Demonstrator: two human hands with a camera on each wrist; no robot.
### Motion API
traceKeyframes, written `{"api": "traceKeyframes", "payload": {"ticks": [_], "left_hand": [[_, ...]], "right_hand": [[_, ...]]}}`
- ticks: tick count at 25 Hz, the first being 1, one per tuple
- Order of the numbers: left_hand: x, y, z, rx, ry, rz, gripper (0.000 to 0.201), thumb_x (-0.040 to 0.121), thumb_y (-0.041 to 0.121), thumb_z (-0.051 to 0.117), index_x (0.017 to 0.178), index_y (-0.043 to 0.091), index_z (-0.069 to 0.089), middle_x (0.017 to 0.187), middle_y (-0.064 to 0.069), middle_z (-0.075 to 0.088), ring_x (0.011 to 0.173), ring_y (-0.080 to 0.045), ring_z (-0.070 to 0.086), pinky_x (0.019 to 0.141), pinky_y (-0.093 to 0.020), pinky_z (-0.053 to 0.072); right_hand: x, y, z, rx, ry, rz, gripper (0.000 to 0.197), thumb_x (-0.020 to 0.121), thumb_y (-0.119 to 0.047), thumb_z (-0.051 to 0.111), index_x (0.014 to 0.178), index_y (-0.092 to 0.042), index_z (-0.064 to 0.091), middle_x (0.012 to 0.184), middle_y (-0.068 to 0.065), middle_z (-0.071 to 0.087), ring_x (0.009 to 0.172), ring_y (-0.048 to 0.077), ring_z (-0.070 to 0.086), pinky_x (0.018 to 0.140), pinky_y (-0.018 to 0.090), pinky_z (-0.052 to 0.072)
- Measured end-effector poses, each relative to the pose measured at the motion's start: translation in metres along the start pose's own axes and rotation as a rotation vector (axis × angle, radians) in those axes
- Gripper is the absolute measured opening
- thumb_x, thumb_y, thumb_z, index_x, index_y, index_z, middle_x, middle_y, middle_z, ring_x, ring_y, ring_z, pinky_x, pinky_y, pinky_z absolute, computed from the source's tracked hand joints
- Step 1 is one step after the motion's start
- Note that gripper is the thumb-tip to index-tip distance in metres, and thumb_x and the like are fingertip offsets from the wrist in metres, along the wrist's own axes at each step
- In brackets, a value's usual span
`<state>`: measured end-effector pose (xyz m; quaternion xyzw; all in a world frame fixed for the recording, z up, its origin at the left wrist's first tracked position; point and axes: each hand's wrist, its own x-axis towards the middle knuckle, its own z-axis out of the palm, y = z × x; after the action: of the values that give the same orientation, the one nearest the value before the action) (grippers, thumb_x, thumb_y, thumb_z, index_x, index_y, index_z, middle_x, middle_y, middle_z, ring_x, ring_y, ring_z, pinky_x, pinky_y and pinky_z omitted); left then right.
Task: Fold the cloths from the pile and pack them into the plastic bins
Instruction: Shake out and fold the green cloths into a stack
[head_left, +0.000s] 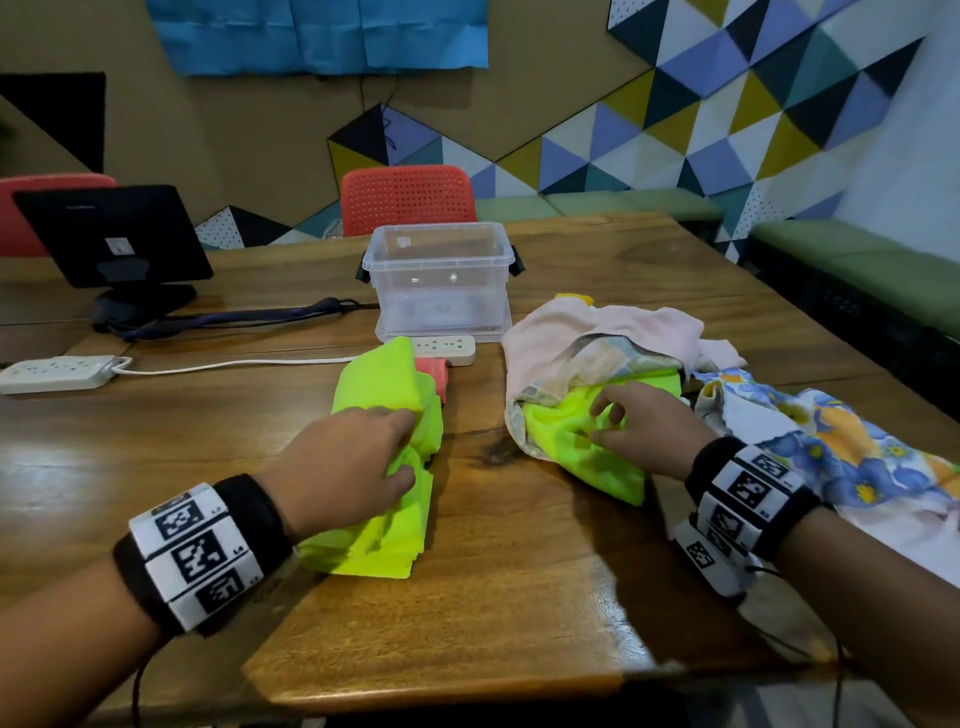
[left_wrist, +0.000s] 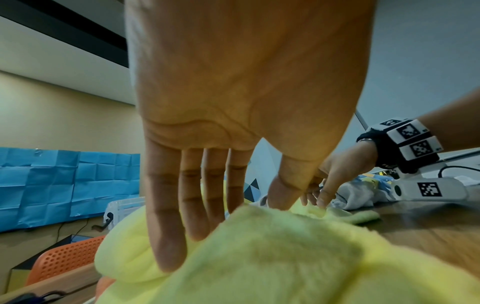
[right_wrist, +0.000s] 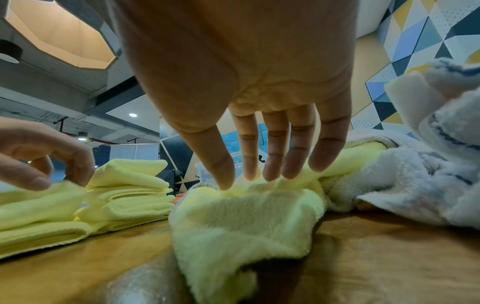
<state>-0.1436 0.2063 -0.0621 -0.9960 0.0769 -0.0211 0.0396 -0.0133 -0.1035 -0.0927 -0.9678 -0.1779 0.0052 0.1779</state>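
Note:
A stack of folded neon green cloths (head_left: 384, 384) lies mid-table. My left hand (head_left: 410, 446) lies on it, with a bunched fold gripped between thumb and fingers (left_wrist: 168, 246). To the right, the unfolded pile holds a pink cloth (head_left: 597, 322), a floral cloth (head_left: 831, 441) and a loose neon green cloth (head_left: 587, 462). My right hand (head_left: 602, 423) pinches that loose cloth (right_wrist: 241, 222) between thumb and fingertips (right_wrist: 270, 174). The clear plastic bin (head_left: 434, 269) stands open behind both, with nothing in it.
A red folded cloth (head_left: 435, 371) peeks out behind the green stack, next to a white power strip (head_left: 447, 345). Another power strip (head_left: 57, 371) and a black monitor (head_left: 111, 234) sit far left. A red chair (head_left: 408, 200) stands behind the table.

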Motion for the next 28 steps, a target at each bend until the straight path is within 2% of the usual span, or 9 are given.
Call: {"api": "traceKeyframes", "payload": {"ticks": [3, 10, 14, 21, 25, 28], "left_hand": [[0.010, -0.002, -0.003, -0.016, 0.035, -0.009, 0.032, 0.093, 0.053, 0.049, 0.105, 0.025, 0.053, 0.098, 0.001, 0.064, 0.092, -0.025, 0.063, 0.076, -0.037, 0.052], [0.018, -0.004, -0.012, -0.014, 0.073, -0.018, 0.025, 0.092, 0.050, 0.052, 0.094, 0.025, 0.056, 0.088, 0.002, 0.063, 0.083, -0.022, 0.061, 0.064, -0.031, 0.043], [0.017, -0.010, -0.018, -0.038, 0.093, -0.048, 0.021, 0.090, 0.051, 0.053, 0.087, 0.030, 0.054, 0.085, 0.005, 0.062, 0.078, -0.020, 0.059, 0.065, -0.032, 0.049], [0.013, -0.020, -0.025, -0.002, 0.109, -0.105, 0.022, 0.089, 0.052, 0.052, 0.083, 0.031, 0.054, 0.082, 0.005, 0.064, 0.076, -0.020, 0.061, 0.064, -0.033, 0.053], [0.010, -0.021, -0.029, 0.004, 0.078, -0.137, 0.023, 0.089, 0.051, 0.052, 0.084, 0.029, 0.056, 0.081, 0.004, 0.064, 0.076, -0.020, 0.060, 0.064, -0.033, 0.051], [0.009, -0.016, -0.029, -0.055, -0.020, -0.172, 0.015, 0.094, 0.036, 0.053, 0.092, 0.025, 0.063, 0.087, -0.002, 0.067, 0.078, -0.022, 0.059, 0.063, -0.030, 0.042]], "right_hand": [[-0.001, 0.000, -0.001, -0.008, 0.011, 0.008, 0.024, 0.083, -0.036, 0.073, 0.104, -0.027, 0.066, 0.094, -0.004, 0.059, 0.084, 0.014, 0.055, 0.067, 0.027, 0.037], [-0.004, 0.001, 0.000, -0.022, 0.018, 0.021, 0.024, 0.082, -0.039, 0.073, 0.103, -0.029, 0.067, 0.094, -0.004, 0.059, 0.083, 0.014, 0.055, 0.066, 0.028, 0.037], [-0.004, -0.001, -0.001, -0.025, 0.023, 0.016, 0.022, 0.082, -0.039, 0.072, 0.102, -0.029, 0.067, 0.093, -0.005, 0.058, 0.083, 0.013, 0.055, 0.066, 0.028, 0.038], [-0.001, -0.003, 0.001, -0.041, 0.019, 0.003, 0.022, 0.084, -0.039, 0.070, 0.103, -0.028, 0.067, 0.093, -0.007, 0.056, 0.085, 0.013, 0.053, 0.066, 0.028, 0.036], [-0.002, -0.003, 0.002, -0.064, 0.042, -0.019, 0.025, 0.082, -0.042, 0.072, 0.103, -0.029, 0.067, 0.094, -0.006, 0.053, 0.088, 0.014, 0.051, 0.072, 0.030, 0.043], [-0.002, -0.003, 0.002, -0.059, 0.020, -0.008, 0.026, 0.082, -0.045, 0.071, 0.103, -0.030, 0.066, 0.097, -0.005, 0.054, 0.094, 0.017, 0.055, 0.079, 0.034, 0.050]]}}
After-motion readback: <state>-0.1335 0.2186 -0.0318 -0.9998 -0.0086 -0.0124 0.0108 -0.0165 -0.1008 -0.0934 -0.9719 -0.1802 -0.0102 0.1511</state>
